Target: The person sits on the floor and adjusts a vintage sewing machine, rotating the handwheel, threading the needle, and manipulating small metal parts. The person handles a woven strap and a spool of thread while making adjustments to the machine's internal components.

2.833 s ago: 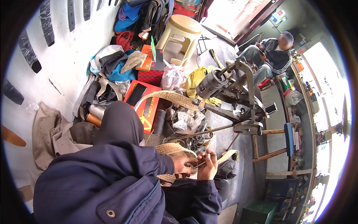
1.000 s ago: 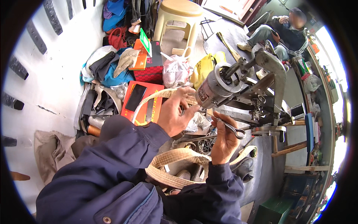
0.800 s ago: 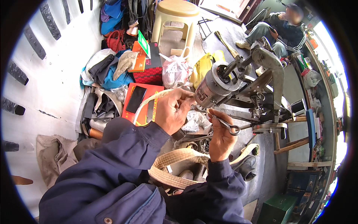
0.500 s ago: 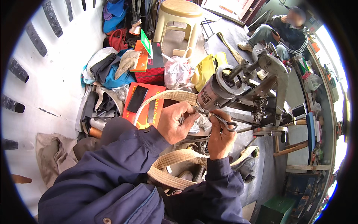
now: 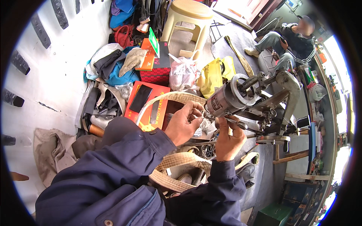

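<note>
My left hand [image 5: 184, 124] is closed, thumb and bent fingers drawn together beside the lower end of a metal cylinder. What it pinches is too small to make out. My right hand [image 5: 230, 140] grips a pair of scissors [image 5: 240, 123], their finger loops pointing right and their tips hidden near the cylinder. That cylinder belongs to a sewing machine [image 5: 219, 102] with a cast metal arm. A beige quilted strap [image 5: 171, 97] arcs behind my left hand, and more of the strap loops below both hands.
Left of the machine lie a red box [image 5: 160, 109] with a black phone [image 5: 141, 98] on it, a white plastic bag [image 5: 183, 73] and a yellow bag [image 5: 211, 77]. A cream stool [image 5: 191, 9] stands behind. Another person [image 5: 298, 43] sits at the far right.
The view has shifted slightly, so the machine sits a little further right. My right hand has turned the scissors, and the fingers of my left hand have loosened slightly.
</note>
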`<state>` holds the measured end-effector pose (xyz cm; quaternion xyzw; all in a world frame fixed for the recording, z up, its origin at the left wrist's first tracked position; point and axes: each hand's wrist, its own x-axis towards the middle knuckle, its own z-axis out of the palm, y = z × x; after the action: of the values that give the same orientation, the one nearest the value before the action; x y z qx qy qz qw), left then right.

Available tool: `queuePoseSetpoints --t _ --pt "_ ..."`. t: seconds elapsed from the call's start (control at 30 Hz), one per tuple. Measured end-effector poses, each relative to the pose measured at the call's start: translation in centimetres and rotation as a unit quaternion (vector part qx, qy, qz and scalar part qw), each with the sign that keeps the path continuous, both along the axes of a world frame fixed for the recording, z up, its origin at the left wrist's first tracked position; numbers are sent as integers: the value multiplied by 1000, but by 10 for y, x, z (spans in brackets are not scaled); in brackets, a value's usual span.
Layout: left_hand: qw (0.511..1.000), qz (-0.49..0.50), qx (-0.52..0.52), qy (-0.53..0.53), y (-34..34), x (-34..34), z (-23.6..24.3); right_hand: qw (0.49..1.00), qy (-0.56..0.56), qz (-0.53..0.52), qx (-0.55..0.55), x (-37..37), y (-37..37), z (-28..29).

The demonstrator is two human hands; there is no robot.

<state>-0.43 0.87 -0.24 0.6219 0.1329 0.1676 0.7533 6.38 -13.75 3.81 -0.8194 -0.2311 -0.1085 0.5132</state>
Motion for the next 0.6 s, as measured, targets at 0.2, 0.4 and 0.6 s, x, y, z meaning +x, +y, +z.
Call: queuePoseSetpoints --t 0.2,0.4,0.6 --pt "998 1 59 9 0 0 1 1000 25 -12 13 1 2 -3" --pt "999 -8 47 -3 0 6 -5 998 -12 -19 -52 4 2 -5" --pt "999 -26 28 -8 -7 14 -12 998 -5 -27 52 3 7 -17"
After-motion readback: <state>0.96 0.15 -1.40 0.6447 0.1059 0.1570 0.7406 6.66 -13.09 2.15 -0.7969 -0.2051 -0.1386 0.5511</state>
